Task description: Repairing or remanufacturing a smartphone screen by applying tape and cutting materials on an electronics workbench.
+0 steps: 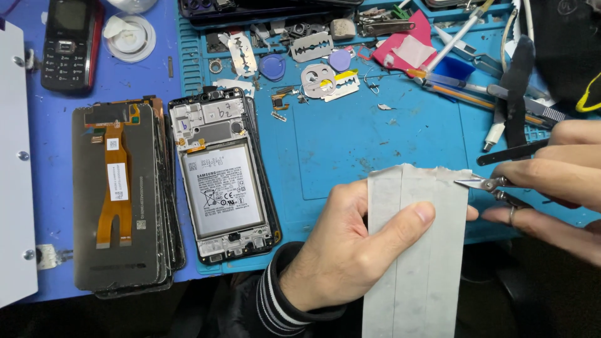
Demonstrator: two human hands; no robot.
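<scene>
While the left hand (350, 250) pinches a wide grey-white strip of backing paper with lengthwise seams (416, 244), thumb on the front face and the other fingers folded behind it, the strip stands up off the bench edge, held taut so its upper right edge is offered to the tool. The right hand (551, 172) comes in from the right side, fingers closed around a small pair of metal cutters with a fine pointed tip (479, 183), and that tip touches the strip's right edge just below the top corner (the handle end is hidden inside the hand, so I cannot tell how wide the blades stand).

From the head camera, the one view there is, the rest of the bench reads as parked work. An opened black smartphone with its silver-white battery exposed (222, 188) lies face down on the left part of the blue rubber work mat (350, 138), near the strip but apart from it. Just beside it, off the mat, sits a stack of dark display panels with an orange flex cable on top (119, 194). Farther back lie a black keypad phone (69, 44), razor blades (311, 46) and blue triangular picks (273, 66), all well apart from the hands, presumably pushed back to keep the near edge for cutting.
</scene>
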